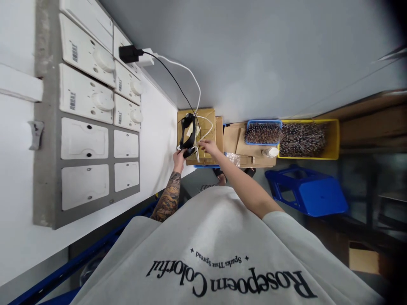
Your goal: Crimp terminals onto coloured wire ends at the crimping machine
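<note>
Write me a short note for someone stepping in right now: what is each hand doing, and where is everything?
Left hand: grips the lower end of a black strap-like device over the cardboard box.
Right hand: pinches the white cable beside the device.
The cable runs up to a white plug next to the black adapter on the white table.
Grey tray: upper slots hold white knobbed parts, lower slots flat white plates.
Blue bin and yellow bin hold small dark pieces.
Done: device and cable in hand. Whether the cable is plugged into the device, I cannot tell.
</note>
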### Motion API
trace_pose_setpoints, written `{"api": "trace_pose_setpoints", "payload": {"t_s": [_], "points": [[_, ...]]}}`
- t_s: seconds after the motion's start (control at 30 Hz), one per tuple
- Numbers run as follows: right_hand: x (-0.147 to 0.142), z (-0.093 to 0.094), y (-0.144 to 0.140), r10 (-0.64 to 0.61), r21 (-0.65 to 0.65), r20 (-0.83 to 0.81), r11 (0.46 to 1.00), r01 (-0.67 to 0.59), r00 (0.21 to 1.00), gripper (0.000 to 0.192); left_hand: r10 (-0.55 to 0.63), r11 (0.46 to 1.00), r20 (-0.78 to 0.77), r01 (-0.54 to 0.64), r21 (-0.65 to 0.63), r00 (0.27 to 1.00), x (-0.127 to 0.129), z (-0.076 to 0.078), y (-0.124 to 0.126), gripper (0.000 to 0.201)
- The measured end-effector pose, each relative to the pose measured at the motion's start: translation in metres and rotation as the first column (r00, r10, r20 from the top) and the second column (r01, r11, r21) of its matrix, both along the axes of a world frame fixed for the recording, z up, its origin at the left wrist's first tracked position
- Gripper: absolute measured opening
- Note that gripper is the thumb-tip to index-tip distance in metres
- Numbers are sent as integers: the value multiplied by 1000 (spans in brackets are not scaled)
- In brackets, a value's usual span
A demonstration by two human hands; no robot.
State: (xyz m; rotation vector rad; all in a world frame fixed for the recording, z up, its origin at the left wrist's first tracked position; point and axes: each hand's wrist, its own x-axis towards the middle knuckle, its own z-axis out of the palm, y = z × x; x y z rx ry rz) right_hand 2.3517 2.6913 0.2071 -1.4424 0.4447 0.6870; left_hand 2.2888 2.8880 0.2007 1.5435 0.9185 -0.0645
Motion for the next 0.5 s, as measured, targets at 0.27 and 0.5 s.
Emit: {"api": "trace_pose_setpoints", "payload": {"t_s": [0.27, 0.5], "points": [[-2, 0, 1, -96, 33, -42, 995, 97, 995, 25, 4, 999, 22, -5, 49, 1000, -5, 17, -3, 26], [-1, 6, -16, -252, 33, -13, 967, 253, 968, 28, -4, 988, 51, -3, 154, 999, -32, 44, -11, 29]]}}
